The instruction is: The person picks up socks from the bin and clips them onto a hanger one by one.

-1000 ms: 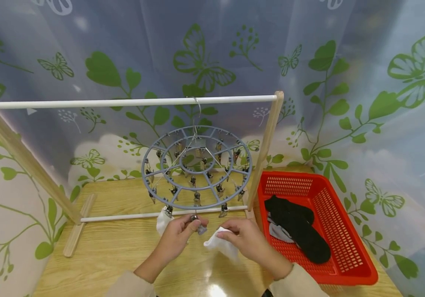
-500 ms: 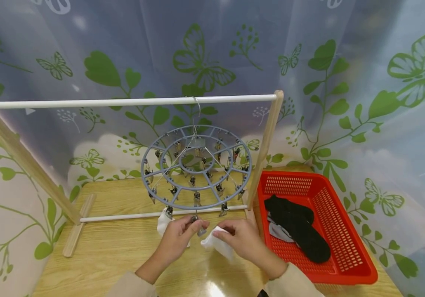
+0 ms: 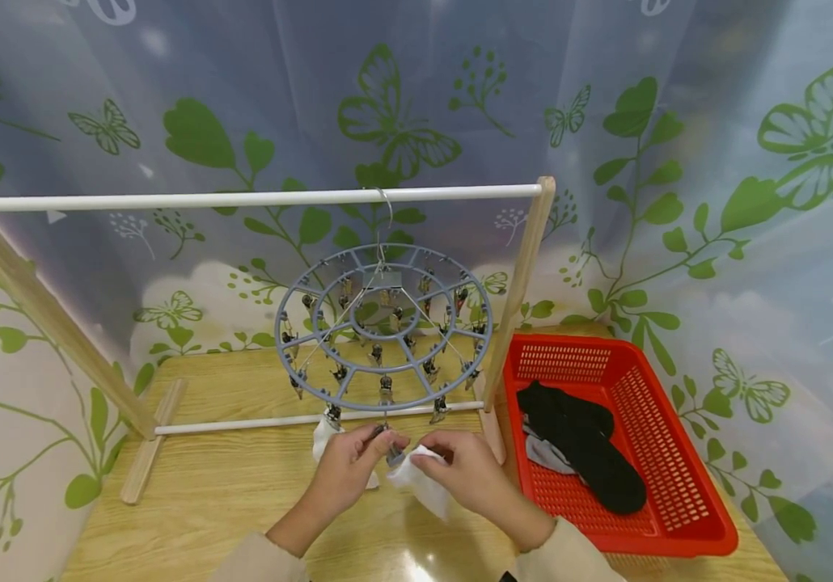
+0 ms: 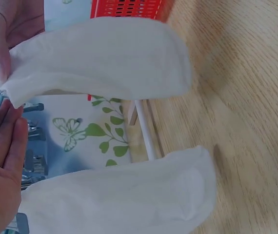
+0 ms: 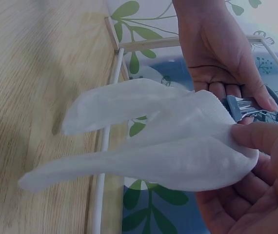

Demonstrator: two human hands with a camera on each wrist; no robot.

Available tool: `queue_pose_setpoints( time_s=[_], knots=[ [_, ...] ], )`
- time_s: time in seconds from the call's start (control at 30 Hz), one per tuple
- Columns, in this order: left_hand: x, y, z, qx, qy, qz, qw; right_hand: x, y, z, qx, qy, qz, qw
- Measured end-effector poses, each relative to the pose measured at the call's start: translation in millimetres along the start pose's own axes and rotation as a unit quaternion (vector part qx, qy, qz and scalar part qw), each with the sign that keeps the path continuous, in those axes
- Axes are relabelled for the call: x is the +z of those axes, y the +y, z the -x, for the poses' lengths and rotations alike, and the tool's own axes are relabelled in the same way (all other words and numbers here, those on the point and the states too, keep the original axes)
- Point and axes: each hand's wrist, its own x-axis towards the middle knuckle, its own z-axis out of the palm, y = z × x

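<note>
My left hand (image 3: 346,462) pinches a metal clip (image 5: 234,107) that hangs from the front rim of a round grey clip hanger (image 3: 358,404). A thin white sock (image 3: 422,485) is held at its cuff by my right hand (image 3: 469,470), thumb on top, with the rest drooping. In the right wrist view the cuff is right beside the clip's end. Just left of my left hand, a second white sock (image 4: 129,197) hangs from another clip; in the head view that hand partly covers it.
The hanger hooks over the white top bar (image 3: 242,200) of a wooden-legged rack, and several clips dangle from it. A red basket (image 3: 678,477) at the right holds black socks (image 3: 584,444) and a grey piece (image 3: 549,454). Below is a wood-grain table (image 3: 242,493).
My right hand has moved slightly left, bringing the white sock's cuff up to the clip. My left hand keeps its pinch on the clip, nearly in place.
</note>
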Motion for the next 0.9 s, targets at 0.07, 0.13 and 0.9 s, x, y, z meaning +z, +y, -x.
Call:
queue_pose_setpoints(
  time_s=[0.07, 0.13, 0.9],
  knots=[
    [0.7, -1.3, -0.2, -0.003, 0.004, -0.003, 1.0000, 0.6, -0.4, -0.3, 0.000, 0.002, -0.003, 1.0000],
    [1.5, -2.9, -0.8, -0.004, 0.008, -0.009, 0.9999, 0.9, -1.0, -0.7, -0.002, 0.003, -0.008, 1.0000],
    [1.8, -3.6, -1.2, -0.006, 0.020, -0.022, 0.9995, 3.7, -5.2, 2.8, 0.029, 0.001, -0.091, 0.9954]
  ],
)
